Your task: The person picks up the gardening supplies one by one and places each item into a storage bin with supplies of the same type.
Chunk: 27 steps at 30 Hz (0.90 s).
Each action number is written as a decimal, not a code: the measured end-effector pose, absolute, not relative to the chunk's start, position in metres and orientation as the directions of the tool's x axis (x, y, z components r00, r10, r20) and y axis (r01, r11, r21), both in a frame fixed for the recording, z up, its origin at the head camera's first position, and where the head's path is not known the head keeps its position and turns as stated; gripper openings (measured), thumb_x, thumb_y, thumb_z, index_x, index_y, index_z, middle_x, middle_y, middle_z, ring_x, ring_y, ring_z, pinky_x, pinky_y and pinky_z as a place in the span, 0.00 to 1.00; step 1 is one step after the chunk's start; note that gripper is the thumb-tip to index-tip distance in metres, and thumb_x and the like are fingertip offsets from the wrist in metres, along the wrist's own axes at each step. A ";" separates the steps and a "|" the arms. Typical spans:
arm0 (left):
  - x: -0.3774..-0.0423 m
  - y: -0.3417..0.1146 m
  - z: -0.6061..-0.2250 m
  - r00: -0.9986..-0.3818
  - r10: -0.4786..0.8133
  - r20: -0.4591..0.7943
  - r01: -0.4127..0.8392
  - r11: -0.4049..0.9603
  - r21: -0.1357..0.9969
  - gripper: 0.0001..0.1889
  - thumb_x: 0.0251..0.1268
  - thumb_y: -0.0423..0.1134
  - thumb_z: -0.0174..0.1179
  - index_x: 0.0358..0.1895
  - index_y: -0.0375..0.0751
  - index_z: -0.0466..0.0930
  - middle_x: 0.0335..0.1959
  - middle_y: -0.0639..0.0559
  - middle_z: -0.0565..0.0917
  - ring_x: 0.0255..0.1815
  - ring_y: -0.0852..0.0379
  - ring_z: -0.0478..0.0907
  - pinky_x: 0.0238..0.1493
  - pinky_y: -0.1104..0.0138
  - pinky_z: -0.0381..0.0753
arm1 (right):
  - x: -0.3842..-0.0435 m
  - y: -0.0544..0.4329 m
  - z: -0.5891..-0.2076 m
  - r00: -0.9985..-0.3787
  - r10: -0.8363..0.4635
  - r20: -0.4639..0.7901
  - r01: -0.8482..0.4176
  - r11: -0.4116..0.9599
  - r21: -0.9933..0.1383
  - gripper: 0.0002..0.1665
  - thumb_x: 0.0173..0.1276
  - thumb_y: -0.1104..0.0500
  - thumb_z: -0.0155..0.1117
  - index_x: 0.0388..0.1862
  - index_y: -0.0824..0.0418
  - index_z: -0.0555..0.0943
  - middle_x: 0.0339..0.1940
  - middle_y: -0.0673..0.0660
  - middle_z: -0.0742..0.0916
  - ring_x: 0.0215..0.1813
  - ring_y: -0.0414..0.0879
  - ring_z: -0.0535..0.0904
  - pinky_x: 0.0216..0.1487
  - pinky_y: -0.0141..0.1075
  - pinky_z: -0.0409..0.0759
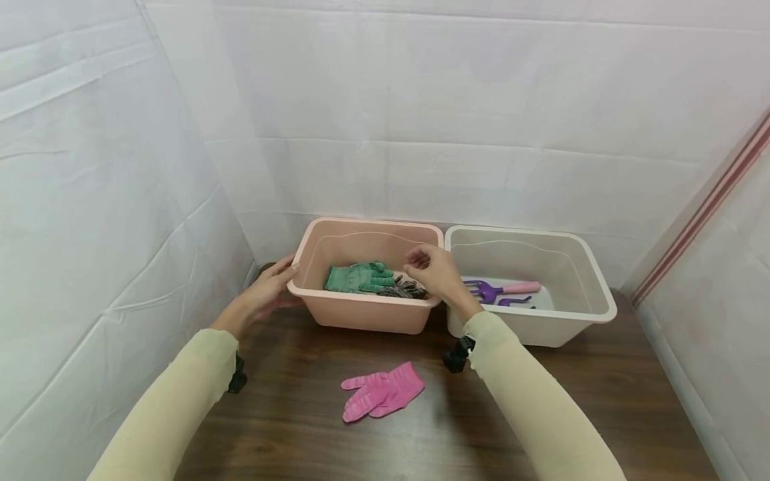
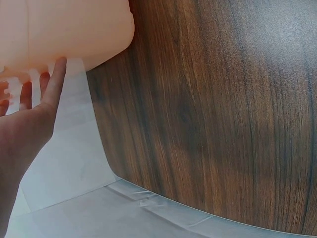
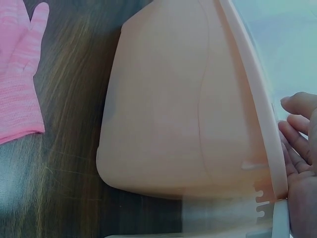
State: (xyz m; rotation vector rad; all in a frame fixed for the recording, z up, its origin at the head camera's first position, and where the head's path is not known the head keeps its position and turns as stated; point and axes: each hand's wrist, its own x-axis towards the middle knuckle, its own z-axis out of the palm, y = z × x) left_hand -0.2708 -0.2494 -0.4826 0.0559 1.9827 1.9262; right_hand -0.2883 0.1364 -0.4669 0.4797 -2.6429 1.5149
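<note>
My left hand (image 1: 271,290) is at the left end of a pink plastic bin (image 1: 361,314), its fairly straight fingers (image 2: 57,82) touching the outer wall. Over the bin's right front corner, my right hand (image 1: 434,270) has loosely bent fingers with nothing visible between them. Inside the bin lie a green glove (image 1: 357,276) and a dark grey patterned glove (image 1: 404,289), the latter partly hidden by the front rim. A pink knitted glove (image 1: 386,392) lies on the table in front; part of this glove (image 3: 20,74) shows in the right wrist view.
A white bin (image 1: 529,327) stands right beside the pink one. It holds a purple garden fork (image 1: 488,292) with a pink handle and another purple tool (image 1: 511,301), partly hidden. White sheeting (image 1: 385,120) surrounds the dark wooden table (image 1: 283,401) at the back and sides.
</note>
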 end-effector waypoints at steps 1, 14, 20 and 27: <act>-0.271 -0.249 -0.482 -0.929 0.287 -0.236 -0.228 0.062 0.972 0.35 0.90 0.48 0.43 0.89 0.48 0.41 0.86 0.35 0.51 0.82 0.32 0.56 0.71 0.31 0.68 | -0.288 0.137 -0.466 -0.951 -0.237 0.201 -0.293 0.470 -0.833 0.11 0.72 0.62 0.73 0.50 0.63 0.86 0.44 0.58 0.89 0.46 0.52 0.84 0.51 0.44 0.85; -0.273 -0.250 -0.482 -0.927 0.290 -0.238 -0.233 0.050 0.971 0.35 0.90 0.48 0.43 0.89 0.47 0.39 0.87 0.36 0.47 0.83 0.31 0.54 0.72 0.30 0.66 | -0.287 0.137 -0.455 -0.935 -0.293 0.201 -0.329 0.499 -0.801 0.15 0.73 0.59 0.74 0.53 0.65 0.86 0.43 0.56 0.89 0.45 0.50 0.85 0.51 0.44 0.86; -0.271 -0.252 -0.480 -0.929 0.283 -0.238 -0.227 0.069 0.971 0.35 0.91 0.48 0.43 0.89 0.48 0.39 0.87 0.35 0.47 0.82 0.30 0.55 0.72 0.30 0.66 | -0.280 0.129 -0.446 -0.903 -0.368 0.223 -0.390 0.479 -0.787 0.16 0.71 0.57 0.76 0.52 0.64 0.86 0.43 0.55 0.89 0.45 0.48 0.86 0.52 0.41 0.87; -0.271 -0.254 -0.480 -0.926 0.286 -0.246 -0.238 0.064 0.969 0.35 0.91 0.48 0.42 0.89 0.48 0.39 0.86 0.34 0.47 0.82 0.30 0.55 0.72 0.30 0.64 | -0.269 0.127 -0.441 -0.891 -0.392 0.230 -0.393 0.411 -0.823 0.14 0.71 0.58 0.76 0.51 0.62 0.87 0.42 0.54 0.89 0.45 0.48 0.85 0.53 0.44 0.86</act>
